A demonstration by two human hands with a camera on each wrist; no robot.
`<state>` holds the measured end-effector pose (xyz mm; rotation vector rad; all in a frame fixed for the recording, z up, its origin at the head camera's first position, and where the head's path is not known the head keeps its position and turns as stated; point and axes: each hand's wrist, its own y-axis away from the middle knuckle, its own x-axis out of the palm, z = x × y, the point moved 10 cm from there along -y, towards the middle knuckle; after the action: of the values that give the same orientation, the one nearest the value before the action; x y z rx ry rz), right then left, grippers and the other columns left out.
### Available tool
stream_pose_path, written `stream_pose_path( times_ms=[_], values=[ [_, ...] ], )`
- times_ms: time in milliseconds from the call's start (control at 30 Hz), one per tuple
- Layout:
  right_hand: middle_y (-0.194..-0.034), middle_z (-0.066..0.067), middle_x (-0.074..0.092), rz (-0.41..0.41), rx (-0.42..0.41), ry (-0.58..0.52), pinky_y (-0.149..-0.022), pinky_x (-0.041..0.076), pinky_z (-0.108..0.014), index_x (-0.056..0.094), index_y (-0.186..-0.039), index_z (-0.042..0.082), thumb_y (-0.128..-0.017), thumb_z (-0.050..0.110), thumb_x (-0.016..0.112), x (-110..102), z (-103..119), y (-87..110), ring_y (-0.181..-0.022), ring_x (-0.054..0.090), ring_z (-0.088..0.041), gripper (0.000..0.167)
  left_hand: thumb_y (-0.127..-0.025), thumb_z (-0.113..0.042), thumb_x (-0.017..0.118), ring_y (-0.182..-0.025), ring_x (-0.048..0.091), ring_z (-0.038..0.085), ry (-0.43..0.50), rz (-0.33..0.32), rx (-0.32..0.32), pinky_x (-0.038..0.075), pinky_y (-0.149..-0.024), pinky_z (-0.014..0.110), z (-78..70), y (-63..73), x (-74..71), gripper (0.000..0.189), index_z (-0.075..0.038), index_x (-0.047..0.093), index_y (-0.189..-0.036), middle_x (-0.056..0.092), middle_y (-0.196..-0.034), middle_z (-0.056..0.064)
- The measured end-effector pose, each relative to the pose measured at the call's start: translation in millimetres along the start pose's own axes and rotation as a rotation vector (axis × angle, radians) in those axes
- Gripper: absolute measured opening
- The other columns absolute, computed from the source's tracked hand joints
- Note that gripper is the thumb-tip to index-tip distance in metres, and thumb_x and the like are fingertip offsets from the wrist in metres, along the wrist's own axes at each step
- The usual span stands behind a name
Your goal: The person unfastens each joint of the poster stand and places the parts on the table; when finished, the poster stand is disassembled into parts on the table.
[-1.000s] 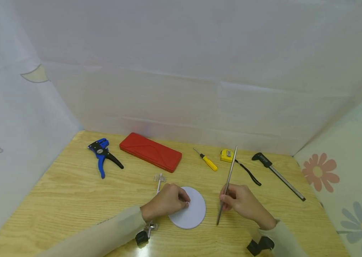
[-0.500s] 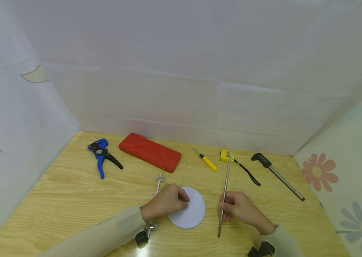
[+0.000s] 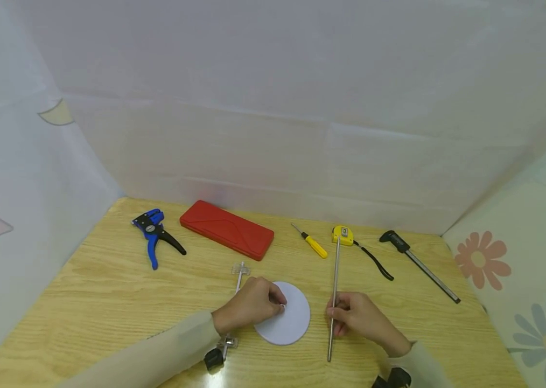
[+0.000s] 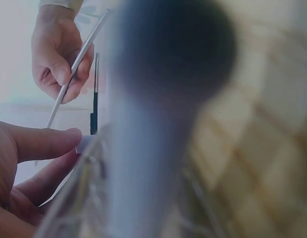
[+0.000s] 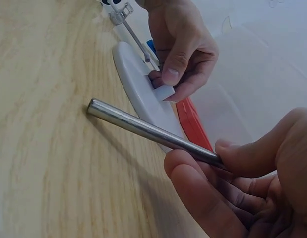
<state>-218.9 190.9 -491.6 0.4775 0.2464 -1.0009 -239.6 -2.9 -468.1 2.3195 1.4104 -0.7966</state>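
A white round disc (image 3: 296, 322) lies on the wooden table, with a short white post (image 5: 164, 92) standing up at its middle. My left hand (image 3: 252, 303) rests over the disc and pinches that post between thumb and fingers. To the right of the disc, my right hand (image 3: 361, 317) pinches a slim metal rod (image 3: 336, 269) around its lower half. In the right wrist view the rod's near end stands just off the wood, above its shadow. The rod's far end overlaps the tape measure (image 3: 342, 235) in the head view.
Behind the hands lie blue-black wire strippers (image 3: 154, 231), a red case (image 3: 227, 229), a yellow screwdriver (image 3: 315, 245) and a digital caliper (image 3: 420, 268). A thin white rod (image 3: 239, 280) with clear clips (image 3: 241, 269) passes beneath my left forearm. Printed cloth walls (image 3: 273, 145) enclose the table.
My right hand has drawn back towards me, bringing the metal rod lower. Its far end has swung left, from beside the tape measure to in front of it. My left hand has stayed put.
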Motion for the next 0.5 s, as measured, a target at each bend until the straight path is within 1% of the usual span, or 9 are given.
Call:
stream_pose_path(
  times_ms=[200, 367, 500],
  values=[
    [-0.075, -0.007, 0.071, -0.054, 0.026, 0.035, -0.054, 0.059, -0.029, 0.068, -0.100, -0.001, -0.099, 0.014, 0.065, 4.0, -0.9, -3.5, -0.061, 0.066, -0.013, 0.016, -0.080, -0.005, 0.077, -0.072, 0.063, 0.002, -0.001, 0.001, 0.003, 0.053, -0.060, 0.018, 0.5, -0.6, 0.0, 0.006, -0.007, 0.081, -0.085, 0.076, -0.079, 0.000],
    [-0.074, -0.006, 0.073, -0.106, 0.058, 0.041, -0.052, 0.057, -0.027, 0.070, -0.101, 0.000, -0.096, 0.013, 0.069, 4.6, -4.3, -5.7, -0.059, 0.066, -0.013, 0.014, -0.080, -0.005, 0.077, -0.071, 0.063, 0.001, -0.005, -0.005, 0.018, 0.053, -0.059, 0.018, -0.5, -0.7, 0.0, 0.006, -0.007, 0.081, -0.084, 0.077, -0.078, 0.000],
    [-0.073, -0.004, 0.074, -0.160, 0.071, 0.074, -0.051, 0.056, -0.025, 0.072, -0.102, 0.001, -0.093, 0.012, 0.071, 2.4, -5.7, -6.2, -0.057, 0.066, -0.012, 0.014, -0.079, -0.005, 0.076, -0.071, 0.063, 0.000, -0.008, -0.009, 0.021, 0.053, -0.060, 0.017, -1.1, -0.8, 0.0, 0.007, -0.006, 0.081, -0.084, 0.076, -0.078, 0.000]
  ],
)
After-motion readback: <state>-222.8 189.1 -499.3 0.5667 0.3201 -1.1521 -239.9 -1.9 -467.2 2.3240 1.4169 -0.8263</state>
